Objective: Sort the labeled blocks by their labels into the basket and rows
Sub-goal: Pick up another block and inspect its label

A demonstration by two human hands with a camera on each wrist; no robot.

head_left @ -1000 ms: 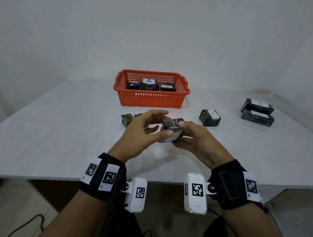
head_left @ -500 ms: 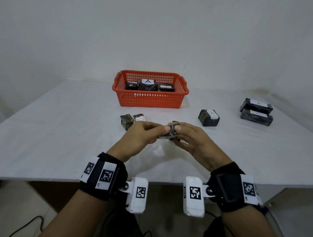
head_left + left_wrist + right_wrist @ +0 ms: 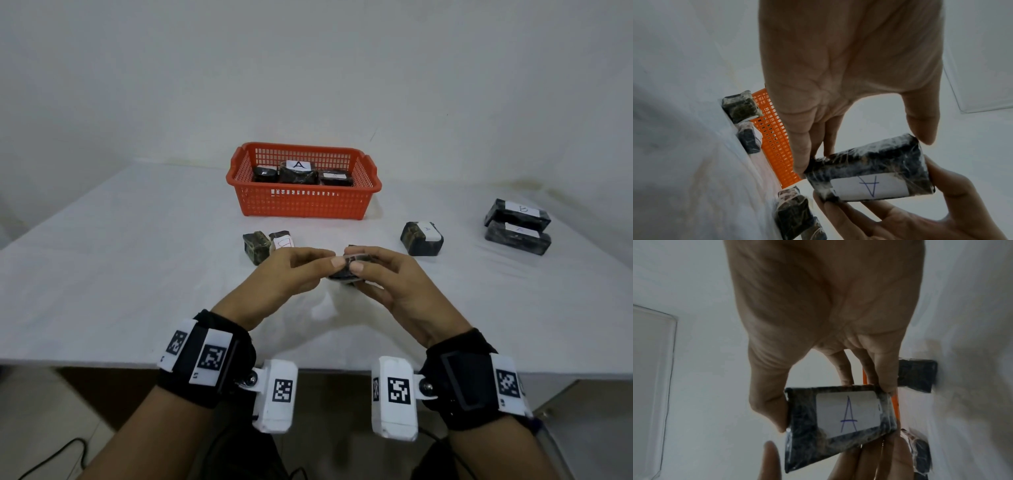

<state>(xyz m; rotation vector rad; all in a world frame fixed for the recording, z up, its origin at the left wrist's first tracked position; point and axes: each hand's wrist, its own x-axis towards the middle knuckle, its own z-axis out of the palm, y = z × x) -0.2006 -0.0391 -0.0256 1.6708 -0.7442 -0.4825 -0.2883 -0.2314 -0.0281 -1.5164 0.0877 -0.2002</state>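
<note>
Both hands hold one dark wrapped block [image 3: 344,269] just above the table [image 3: 120,274], in front of the orange basket [image 3: 303,205]. My left hand [image 3: 323,269] pinches it from the left and my right hand [image 3: 364,275] from the right. In the wrist views the block [image 3: 869,168] [image 3: 838,415] shows a white label with a blue A on its underside. The left fingers [image 3: 801,154] and right thumb [image 3: 772,410] press on its ends. The basket holds three dark blocks; the middle block [image 3: 298,173] is labelled A.
Two small blocks [image 3: 257,246] [image 3: 282,240] sit left of the hands. Another A-labelled block [image 3: 423,238] lies to the right. Two long blocks [image 3: 517,214] [image 3: 517,236] lie side by side at the far right. The table's front edge runs close under my wrists.
The hands moved forward and lower with the block. It has turned flatter, so its label now faces down and the fingers cover most of it in the head view.
</note>
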